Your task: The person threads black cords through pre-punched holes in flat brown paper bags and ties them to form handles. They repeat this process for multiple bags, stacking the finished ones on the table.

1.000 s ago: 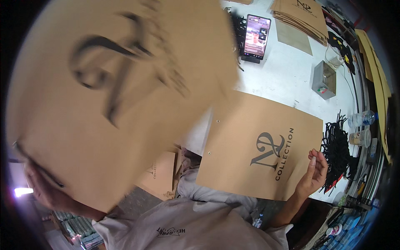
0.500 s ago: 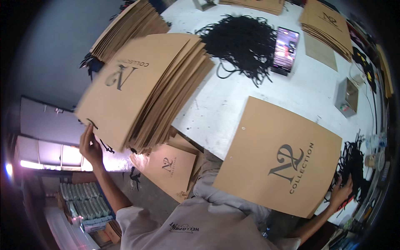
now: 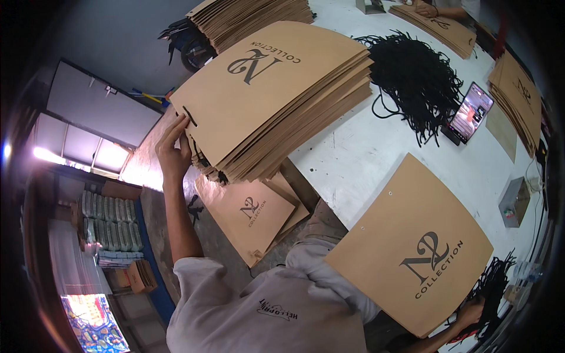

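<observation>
A tall stack of brown paper bags [image 3: 276, 88] with black print lies at the table's left edge. My left hand [image 3: 175, 147] is at its near-left edge, fingers closed on the rim of the top bag beside a short black cord handle [image 3: 189, 116]. A single flat brown bag [image 3: 421, 247] with two eyelet holes lies before me, partly over my lap. Beyond its right edge, my right hand [image 3: 469, 315] reaches into a bundle of black cords [image 3: 491, 291], its fingers curled among them and their tips partly hidden.
A large heap of black cords [image 3: 415, 82] lies mid-table beside a propped phone [image 3: 471, 113]. More bags [image 3: 515, 97] are stacked at the right, near a metal box [image 3: 514, 203]. Another person's hand [image 3: 426, 9] rests on a far stack. Loose bags [image 3: 247, 215] lie below the table edge.
My view has turned, moving the scene rightward in the picture. The top bag on the left stack now lies more evenly. My right hand's fingers have curled in the cords. Another person's arm has appeared.
</observation>
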`<state>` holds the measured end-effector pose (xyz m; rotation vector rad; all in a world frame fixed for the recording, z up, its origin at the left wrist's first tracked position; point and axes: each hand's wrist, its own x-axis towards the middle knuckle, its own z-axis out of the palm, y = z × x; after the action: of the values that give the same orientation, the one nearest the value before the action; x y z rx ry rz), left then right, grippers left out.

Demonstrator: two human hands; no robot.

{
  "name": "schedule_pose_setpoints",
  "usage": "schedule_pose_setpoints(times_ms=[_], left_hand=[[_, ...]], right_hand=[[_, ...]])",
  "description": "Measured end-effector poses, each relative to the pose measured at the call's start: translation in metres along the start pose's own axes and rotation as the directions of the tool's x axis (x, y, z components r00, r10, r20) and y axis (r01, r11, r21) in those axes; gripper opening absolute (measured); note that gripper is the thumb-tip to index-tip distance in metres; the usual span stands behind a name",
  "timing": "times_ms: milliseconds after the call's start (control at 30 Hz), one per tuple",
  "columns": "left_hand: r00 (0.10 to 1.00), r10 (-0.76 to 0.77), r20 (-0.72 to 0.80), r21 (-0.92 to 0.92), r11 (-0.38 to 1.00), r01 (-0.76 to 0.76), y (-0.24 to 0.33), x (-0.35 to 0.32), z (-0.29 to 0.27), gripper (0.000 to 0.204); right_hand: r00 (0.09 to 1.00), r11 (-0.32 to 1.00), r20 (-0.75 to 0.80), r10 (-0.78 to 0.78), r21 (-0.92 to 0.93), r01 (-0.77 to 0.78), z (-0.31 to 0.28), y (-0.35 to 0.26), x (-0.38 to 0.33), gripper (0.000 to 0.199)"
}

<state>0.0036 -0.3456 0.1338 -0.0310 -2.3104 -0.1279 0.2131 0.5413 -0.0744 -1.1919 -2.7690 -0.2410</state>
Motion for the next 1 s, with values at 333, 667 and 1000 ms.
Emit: schedule_pose_setpoints(times_ms=[333, 667, 1000], left_hand=[[0.944, 0.279, -0.178, -0.661, 0.676, -0.325, 0.172, -0.055, 0.009, 0.026], [0.694, 0.157, 0.702, -0.677, 0.447, 0.585, 0.291, -0.108, 0.157, 0.032], [0.569, 0.145, 0.809, -0.582, 0.329, 0.744, 0.318, -0.11, 0.181, 0.029]], right_hand=[[0.967, 0.375, -0.226, 0.121, 0.912, 0.166, -0.097, -0.096, -0.039, 0.023], [0.761, 0.492, -0.079, -0.644, 0.719, 0.491, -0.129, -0.233, -0.105, 0.023], [0.758, 0.458, -0.2, -0.621, 0.692, 0.558, -0.134, -0.302, -0.125, 0.027]])
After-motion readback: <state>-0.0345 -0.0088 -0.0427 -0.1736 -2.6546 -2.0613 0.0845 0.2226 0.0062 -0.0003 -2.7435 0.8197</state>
